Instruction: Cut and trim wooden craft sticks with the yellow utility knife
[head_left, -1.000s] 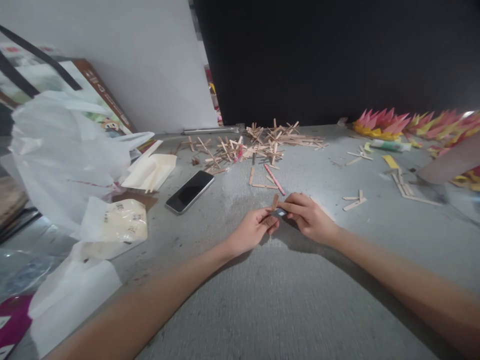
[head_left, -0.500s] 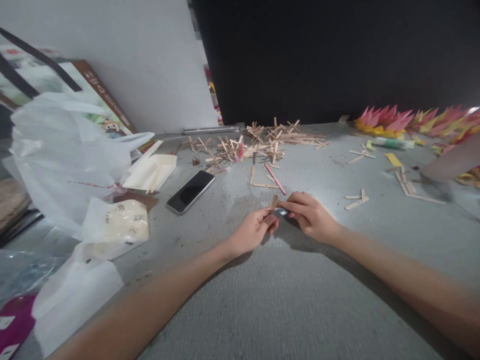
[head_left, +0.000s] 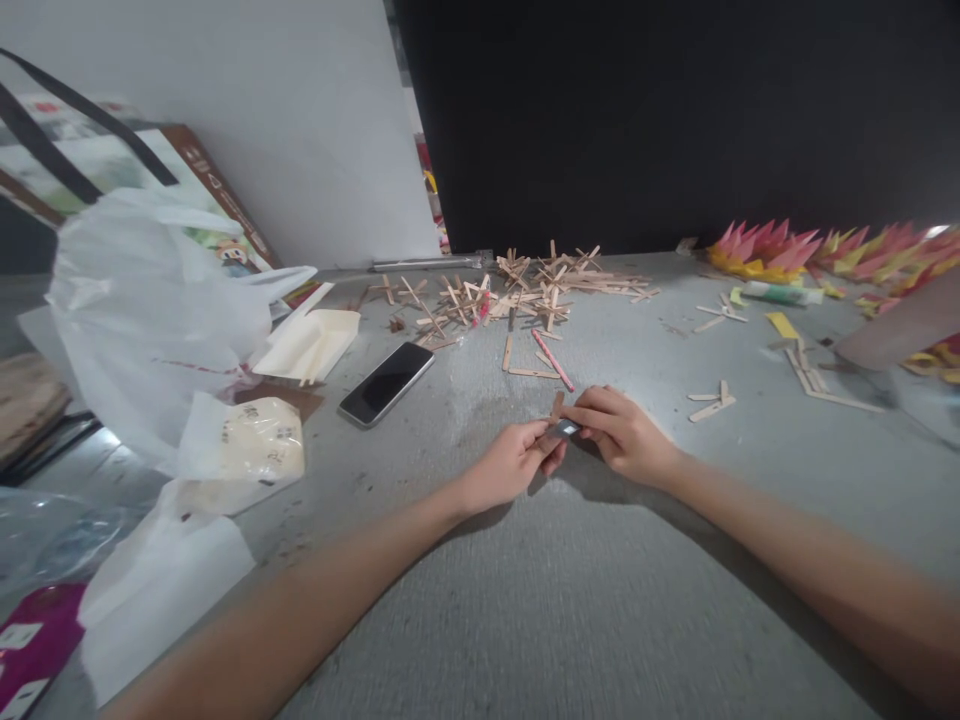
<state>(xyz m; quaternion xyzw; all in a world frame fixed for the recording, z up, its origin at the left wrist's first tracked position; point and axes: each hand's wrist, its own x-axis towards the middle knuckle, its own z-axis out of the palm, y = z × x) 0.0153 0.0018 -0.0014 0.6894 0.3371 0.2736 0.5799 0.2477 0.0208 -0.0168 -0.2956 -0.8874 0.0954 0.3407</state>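
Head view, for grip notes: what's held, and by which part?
Left hand: small wooden stick, seemingly by its near end. Which hand grips the dark piece can't be told.

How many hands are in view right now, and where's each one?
2: the left hand, near the middle, holding a small dark piece; the right hand, just right of it, its fingers by a wooden stick. Each is partly hidden.

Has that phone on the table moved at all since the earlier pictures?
No: the phone lies just as before beside the cream tray; only the view shifted slightly.
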